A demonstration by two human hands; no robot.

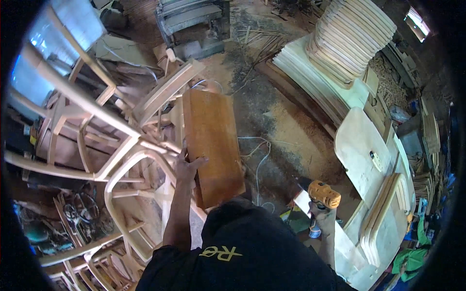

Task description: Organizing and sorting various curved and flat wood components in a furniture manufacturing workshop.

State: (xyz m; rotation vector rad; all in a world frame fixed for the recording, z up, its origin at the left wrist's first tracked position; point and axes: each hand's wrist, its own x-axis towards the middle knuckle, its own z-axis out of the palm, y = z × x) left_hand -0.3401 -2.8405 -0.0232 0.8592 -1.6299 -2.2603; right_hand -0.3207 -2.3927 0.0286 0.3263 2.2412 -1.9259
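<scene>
A reddish-brown wooden board (213,140), thick at its edge, stands tilted in front of me. My left hand (188,169) grips its left edge, with the thumb laid over the broad face and the other fingers mostly hidden behind. Off to the right, my right hand (322,217) is wrapped round the handle of an orange cordless drill (324,194). The drill's dark nose points left toward the board, well apart from it.
Pale unfinished chair frames (141,157) crowd the left side, close to my left arm. On the right stand stacked thin wooden panels (310,72), curved slats (357,36) and a rounded pale board (361,140). A white cable (259,167) trails over the sawdust-covered floor (291,126).
</scene>
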